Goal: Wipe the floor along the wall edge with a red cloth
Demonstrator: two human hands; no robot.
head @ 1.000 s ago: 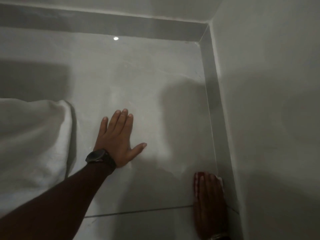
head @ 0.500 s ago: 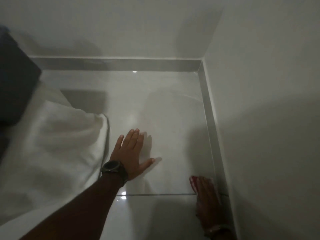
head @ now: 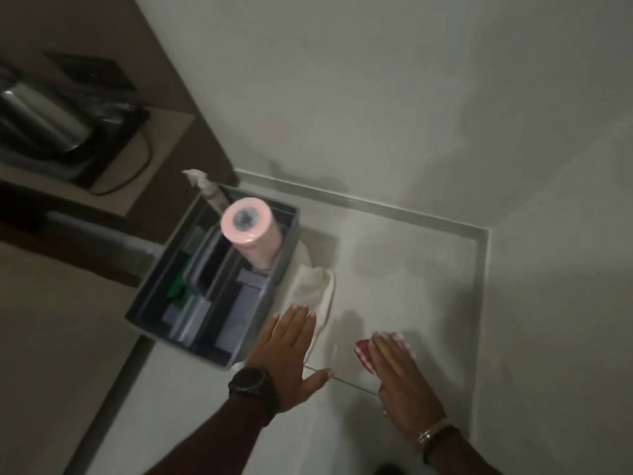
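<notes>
The red cloth [head: 363, 354] lies on the floor [head: 404, 275], well clear of the wall skirting [head: 479, 303]; my right hand [head: 399, 378] presses flat on it, fingers together. My left hand [head: 291, 351] rests flat, fingers spread, touching a white towel [head: 315, 286].

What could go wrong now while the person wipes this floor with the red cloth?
The left hand presses flat on glossy tile beside a loose white towel; it may slip. The red cloth under the right hand sits away from the skirting, so the wall edge could be missed. The grey caddy crowds the left side.
</notes>
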